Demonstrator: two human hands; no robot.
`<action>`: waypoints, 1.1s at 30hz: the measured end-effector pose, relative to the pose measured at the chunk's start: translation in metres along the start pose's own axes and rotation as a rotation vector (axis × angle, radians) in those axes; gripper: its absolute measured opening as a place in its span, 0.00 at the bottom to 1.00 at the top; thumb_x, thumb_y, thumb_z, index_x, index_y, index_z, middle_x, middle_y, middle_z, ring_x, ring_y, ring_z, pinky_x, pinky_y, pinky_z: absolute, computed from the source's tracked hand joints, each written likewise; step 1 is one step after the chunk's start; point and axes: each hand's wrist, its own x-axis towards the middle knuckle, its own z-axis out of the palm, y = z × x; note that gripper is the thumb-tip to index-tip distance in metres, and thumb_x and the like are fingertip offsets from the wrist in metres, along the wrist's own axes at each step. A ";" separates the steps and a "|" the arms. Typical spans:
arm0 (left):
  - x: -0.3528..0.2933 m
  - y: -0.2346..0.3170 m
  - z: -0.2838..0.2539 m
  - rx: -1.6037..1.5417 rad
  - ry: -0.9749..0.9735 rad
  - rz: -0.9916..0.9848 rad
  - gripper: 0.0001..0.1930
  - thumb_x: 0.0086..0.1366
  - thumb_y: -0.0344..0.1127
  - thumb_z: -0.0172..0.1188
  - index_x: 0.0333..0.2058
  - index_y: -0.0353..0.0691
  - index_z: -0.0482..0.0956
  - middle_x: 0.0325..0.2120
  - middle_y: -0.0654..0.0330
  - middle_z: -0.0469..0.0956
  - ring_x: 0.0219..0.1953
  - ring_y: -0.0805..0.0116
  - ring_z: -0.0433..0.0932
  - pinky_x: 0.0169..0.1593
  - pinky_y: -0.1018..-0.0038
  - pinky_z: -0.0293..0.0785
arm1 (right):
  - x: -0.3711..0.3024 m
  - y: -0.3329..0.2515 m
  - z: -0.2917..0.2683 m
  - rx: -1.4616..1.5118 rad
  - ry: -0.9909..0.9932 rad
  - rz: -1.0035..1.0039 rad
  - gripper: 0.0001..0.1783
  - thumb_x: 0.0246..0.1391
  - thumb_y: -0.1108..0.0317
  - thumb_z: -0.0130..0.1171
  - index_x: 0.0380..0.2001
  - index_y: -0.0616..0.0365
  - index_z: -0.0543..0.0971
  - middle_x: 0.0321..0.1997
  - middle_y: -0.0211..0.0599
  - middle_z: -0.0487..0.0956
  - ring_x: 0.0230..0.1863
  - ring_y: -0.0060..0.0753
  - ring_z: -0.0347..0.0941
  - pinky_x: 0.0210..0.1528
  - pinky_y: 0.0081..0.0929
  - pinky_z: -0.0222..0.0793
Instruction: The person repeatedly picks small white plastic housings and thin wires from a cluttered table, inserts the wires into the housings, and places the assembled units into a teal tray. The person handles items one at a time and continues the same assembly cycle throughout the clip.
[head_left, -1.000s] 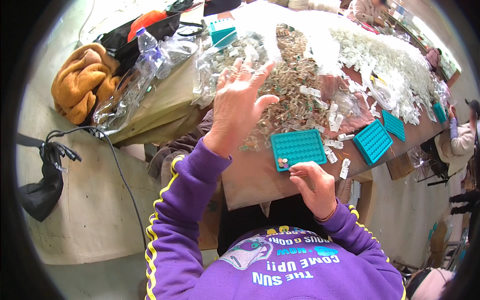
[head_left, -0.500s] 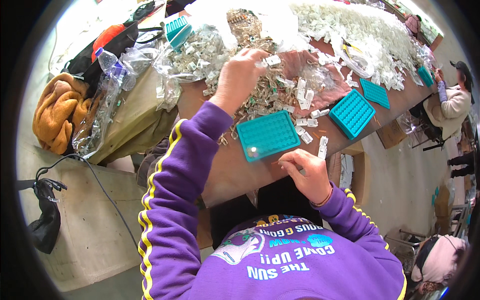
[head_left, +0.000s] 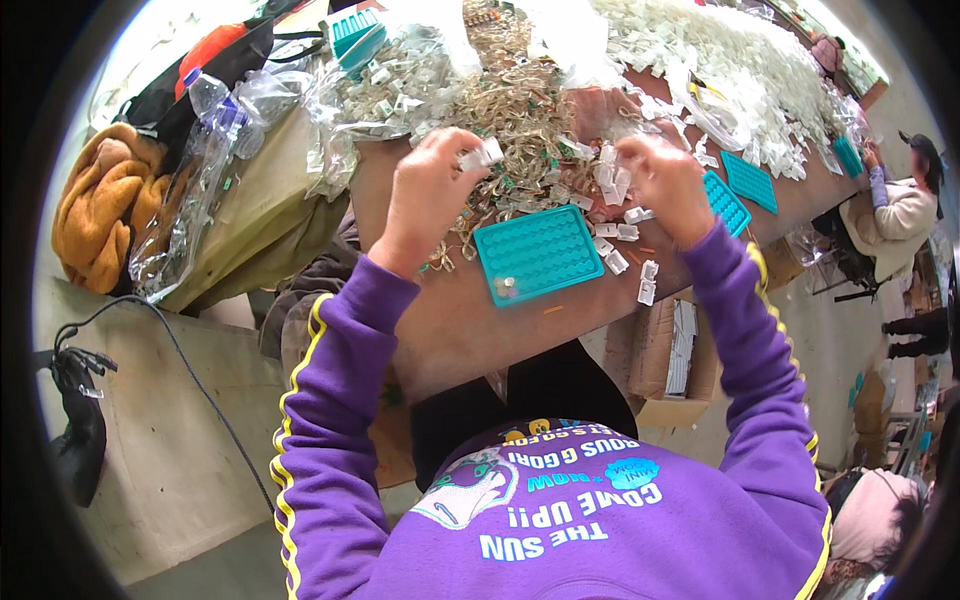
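My left hand [head_left: 425, 195] is raised over the table's left part, thumb and fingers closed on a small white plastic housing [head_left: 484, 154]. To the right, my right hand [head_left: 665, 185] reaches over the table beside a cluster of white plastic housings [head_left: 612, 178]; motion blurs its fingers, and I cannot make out whether they grip one. Between the hands lies a teal gridded tray [head_left: 540, 252] with a tiny pale piece in its near left corner. A heap of tangled thin beige parts [head_left: 520, 130] spreads behind it. A short orange stick [head_left: 554, 310] rests near the table's front edge.
A second teal tray [head_left: 728, 205] is partly behind my right hand, with another [head_left: 750, 182] farther right. White pieces pile up [head_left: 720, 75] at the back right. A plastic bottle [head_left: 212, 100] lies left. An open cardboard box [head_left: 655, 350] stands below the edge. One person [head_left: 870, 210] sits far right.
My right hand has moved from the table's front edge, up and right, to the white housings. The left hand has drawn back toward me and left, bringing a white housing with it.
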 end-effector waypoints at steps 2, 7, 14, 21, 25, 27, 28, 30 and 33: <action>-0.014 0.005 -0.003 0.094 -0.004 0.193 0.12 0.53 0.24 0.64 0.37 0.43 0.76 0.33 0.56 0.80 0.35 0.57 0.81 0.38 0.68 0.79 | 0.030 0.039 0.009 -0.227 -0.111 -0.023 0.16 0.53 0.71 0.54 0.46 0.50 0.78 0.45 0.46 0.79 0.41 0.49 0.78 0.43 0.42 0.75; -0.036 0.012 -0.016 0.209 0.043 0.568 0.10 0.52 0.24 0.65 0.33 0.44 0.76 0.36 0.62 0.84 0.40 0.64 0.83 0.43 0.69 0.78 | 0.053 0.086 0.035 -0.244 -0.404 0.070 0.16 0.48 0.69 0.58 0.43 0.48 0.80 0.38 0.43 0.82 0.41 0.48 0.79 0.44 0.41 0.74; -0.051 0.020 -0.021 0.194 0.109 0.655 0.16 0.50 0.23 0.67 0.35 0.46 0.71 0.36 0.60 0.85 0.48 0.61 0.82 0.54 0.63 0.74 | 0.047 0.066 0.007 -0.055 -0.194 0.010 0.08 0.47 0.71 0.59 0.32 0.54 0.82 0.32 0.42 0.82 0.34 0.43 0.80 0.38 0.35 0.75; -0.075 0.037 -0.009 -0.215 0.124 0.001 0.14 0.55 0.20 0.63 0.40 0.41 0.77 0.32 0.59 0.83 0.39 0.66 0.83 0.45 0.70 0.78 | 0.036 0.001 -0.020 0.721 -0.074 0.186 0.05 0.53 0.75 0.57 0.34 0.61 0.79 0.31 0.32 0.80 0.34 0.26 0.80 0.38 0.23 0.75; -0.092 0.043 -0.005 -1.028 0.165 -0.631 0.09 0.67 0.29 0.58 0.44 0.36 0.78 0.35 0.59 0.81 0.39 0.69 0.82 0.42 0.75 0.77 | 0.010 -0.043 -0.008 1.407 -0.278 0.468 0.06 0.59 0.76 0.51 0.39 0.62 0.74 0.33 0.33 0.77 0.39 0.33 0.80 0.43 0.26 0.76; -0.098 0.045 -0.007 -1.183 0.170 -0.759 0.12 0.70 0.32 0.55 0.48 0.34 0.75 0.39 0.58 0.80 0.44 0.67 0.80 0.46 0.74 0.77 | -0.001 -0.067 0.005 1.579 -0.312 0.463 0.06 0.59 0.75 0.52 0.40 0.62 0.74 0.34 0.33 0.77 0.38 0.33 0.80 0.43 0.28 0.76; -0.100 0.048 -0.008 -1.270 0.173 -0.795 0.13 0.70 0.32 0.55 0.50 0.35 0.74 0.40 0.59 0.79 0.45 0.67 0.80 0.48 0.74 0.77 | -0.006 -0.079 0.010 1.651 -0.329 0.497 0.07 0.58 0.76 0.53 0.40 0.63 0.74 0.32 0.32 0.76 0.39 0.33 0.80 0.44 0.28 0.76; -0.106 0.055 -0.009 -1.407 0.188 -0.858 0.17 0.69 0.32 0.56 0.54 0.35 0.70 0.43 0.59 0.78 0.48 0.68 0.78 0.49 0.74 0.76 | -0.018 -0.102 0.019 1.795 -0.327 0.578 0.07 0.58 0.76 0.54 0.40 0.63 0.74 0.32 0.33 0.77 0.39 0.34 0.80 0.45 0.28 0.76; -0.116 0.068 -0.004 -1.263 0.271 -0.712 0.20 0.66 0.32 0.61 0.54 0.32 0.70 0.42 0.59 0.78 0.43 0.71 0.79 0.47 0.76 0.74 | -0.034 -0.130 0.028 1.891 -0.303 0.661 0.07 0.59 0.75 0.55 0.40 0.63 0.74 0.34 0.37 0.79 0.40 0.34 0.80 0.43 0.26 0.75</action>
